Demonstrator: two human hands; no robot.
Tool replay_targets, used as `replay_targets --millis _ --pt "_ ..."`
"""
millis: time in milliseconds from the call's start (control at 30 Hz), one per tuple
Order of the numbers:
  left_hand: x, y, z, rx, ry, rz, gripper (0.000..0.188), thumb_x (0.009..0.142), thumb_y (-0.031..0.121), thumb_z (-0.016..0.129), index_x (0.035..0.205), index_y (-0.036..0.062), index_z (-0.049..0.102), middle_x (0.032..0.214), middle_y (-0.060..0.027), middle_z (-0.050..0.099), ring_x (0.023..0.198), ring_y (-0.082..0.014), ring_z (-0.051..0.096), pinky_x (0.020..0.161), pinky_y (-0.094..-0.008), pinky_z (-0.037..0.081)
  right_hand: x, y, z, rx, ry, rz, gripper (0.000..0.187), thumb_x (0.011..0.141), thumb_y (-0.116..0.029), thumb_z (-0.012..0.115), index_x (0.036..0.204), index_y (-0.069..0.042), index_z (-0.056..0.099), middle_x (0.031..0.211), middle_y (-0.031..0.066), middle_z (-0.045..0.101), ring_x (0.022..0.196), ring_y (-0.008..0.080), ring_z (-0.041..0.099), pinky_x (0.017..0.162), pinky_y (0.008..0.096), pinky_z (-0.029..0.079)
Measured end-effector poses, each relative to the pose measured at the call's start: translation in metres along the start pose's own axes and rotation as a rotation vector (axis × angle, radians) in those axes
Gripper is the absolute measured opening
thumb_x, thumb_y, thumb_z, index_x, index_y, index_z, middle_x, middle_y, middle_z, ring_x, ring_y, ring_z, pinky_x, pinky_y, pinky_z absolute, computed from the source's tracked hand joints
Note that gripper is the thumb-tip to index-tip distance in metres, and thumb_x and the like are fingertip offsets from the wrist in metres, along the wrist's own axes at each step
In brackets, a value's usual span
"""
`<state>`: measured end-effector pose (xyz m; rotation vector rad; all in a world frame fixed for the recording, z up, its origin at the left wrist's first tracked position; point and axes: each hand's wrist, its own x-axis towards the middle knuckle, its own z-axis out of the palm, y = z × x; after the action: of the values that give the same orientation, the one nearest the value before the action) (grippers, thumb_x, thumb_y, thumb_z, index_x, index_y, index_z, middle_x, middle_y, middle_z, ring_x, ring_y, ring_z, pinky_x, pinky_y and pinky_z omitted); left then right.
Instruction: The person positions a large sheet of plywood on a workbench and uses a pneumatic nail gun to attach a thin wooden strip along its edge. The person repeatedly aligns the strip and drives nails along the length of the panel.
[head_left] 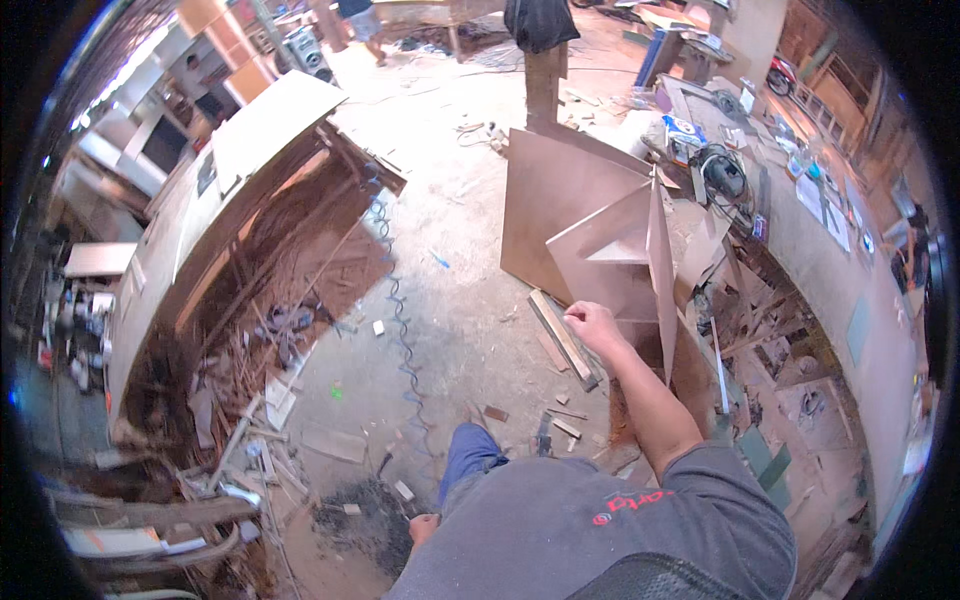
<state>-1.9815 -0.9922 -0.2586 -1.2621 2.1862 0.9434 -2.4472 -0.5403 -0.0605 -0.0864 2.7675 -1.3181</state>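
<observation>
My right hand (594, 327) is held out in front of me with its fingers curled together. Whatever it may pinch is too small to make out. Beneath and beside it in the picture, long wooden strips (562, 338) lean or lie near the thin brown panels (535, 205). Low by my left side, my left hand (423, 528) is partly hidden by my shirt. Its visible fingers are curled, and I cannot make out what they hold. A small pale wood block (404, 490) lies on the floor near that hand.
A coiled air hose (398, 300) runs along the concrete floor. Workbenches flank me: one on the left (190, 225) with scraps beneath, one on the right (800, 215) bearing a power tool (722, 172). Offcuts (335, 444) litter the floor. Another person (362, 22) stands far off.
</observation>
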Motion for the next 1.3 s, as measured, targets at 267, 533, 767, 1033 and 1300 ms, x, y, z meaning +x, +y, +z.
replay_targets --millis 267,533,767,1033,1300 --pt "0.178 0.347 -0.121 0.101 0.198 0.576 0.036 0.089 0.032 0.073 0.102 -0.0021 0.077 0.094 -0.0231 0.075 0.09 -0.0389 0.073 0.082 -0.0488 0.056 0.027 -0.034 0.06 -0.076 0.022 0.197 0.021 0.087 -0.023 0.072 0.096 -0.005 0.077 0.091 0.0216 0.072 0.09 0.0391 0.071 0.083 0.0476 0.055" --pt "0.226 0.833 -0.179 0.049 0.32 1.501 0.046 0.091 0.024 0.078 0.124 -0.0055 0.064 0.106 -0.0216 0.068 0.103 -0.0391 0.065 0.09 -0.0458 0.051 0.042 -0.07 0.033 0.082 0.302 0.469 0.019 0.087 -0.021 0.073 0.094 -0.005 0.077 0.088 0.0168 0.073 0.081 0.0346 0.071 0.076 0.0435 0.056" --pt "0.161 1.074 -0.088 -0.193 -0.167 1.331 0.086 0.09 0.036 0.084 0.152 -0.0093 0.044 0.149 -0.0261 0.054 0.137 -0.0352 0.055 0.112 -0.0432 0.045 0.151 -0.044 -0.035 0.063 0.464 0.343 0.017 0.088 -0.021 0.073 0.095 -0.005 0.076 0.084 0.0158 0.069 0.077 0.035 0.069 0.071 0.0438 0.054" --pt "0.167 1.208 -0.016 -0.31 0.014 1.487 0.093 0.076 0.03 0.095 0.145 -0.011 0.047 0.143 -0.0228 0.058 0.13 -0.027 0.056 0.111 -0.0359 0.042 0.299 0.003 -0.15 0.016 0.512 0.248 0.014 0.09 -0.018 0.072 0.094 -0.005 0.074 0.089 0.0151 0.07 0.084 0.036 0.07 0.076 0.0445 0.055" --pt "0.15 1.246 0.022 -0.28 0.069 1.32 0.085 0.081 0.043 0.091 0.141 -0.0077 0.055 0.143 -0.022 0.06 0.133 -0.0297 0.057 0.111 -0.0403 0.043 0.426 0.109 -0.193 -0.016 0.588 0.267 0.016 0.089 -0.021 0.072 0.096 -0.008 0.077 0.093 0.017 0.074 0.09 0.0373 0.072 0.083 0.0469 0.056"
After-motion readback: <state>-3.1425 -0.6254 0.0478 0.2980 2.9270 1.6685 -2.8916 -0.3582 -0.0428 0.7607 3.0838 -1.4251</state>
